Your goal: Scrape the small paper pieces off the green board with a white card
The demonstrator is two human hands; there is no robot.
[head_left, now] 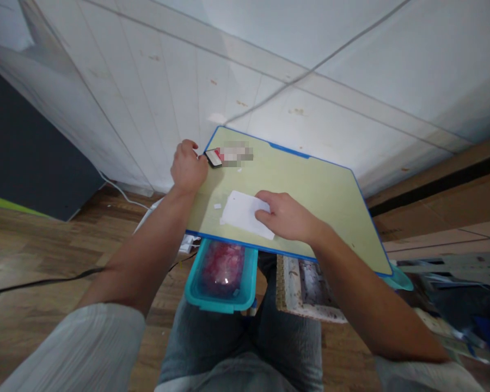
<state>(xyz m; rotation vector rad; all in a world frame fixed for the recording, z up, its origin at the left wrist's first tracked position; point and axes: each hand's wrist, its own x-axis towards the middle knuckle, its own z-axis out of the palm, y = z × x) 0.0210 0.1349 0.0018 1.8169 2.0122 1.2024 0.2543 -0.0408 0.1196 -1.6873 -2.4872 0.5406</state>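
Observation:
My right hand (283, 215) pinches the right side of a white rectangular sheet (240, 211), thumb on top, low over the yellow-green board with a blue rim (310, 190). Whether the sheet is paper or thin card I cannot tell. At the board's far left corner is my left hand (189, 167), fingers loosely bent and apart. Its fingertips come up to a small flat black-edged object (213, 158) with a white and red face. A blurred patch (237, 153) covers whatever lies beside that object. A tiny white scrap (217, 206) lies left of the sheet.
Below the board's near edge, a teal plastic tub (191, 296) holds something reddish under clear wrap. Right of it is a stained whitish frame or box (294, 305). A white wall (269, 76) stands behind the board, with cardboard boxes (445, 212) to the right.

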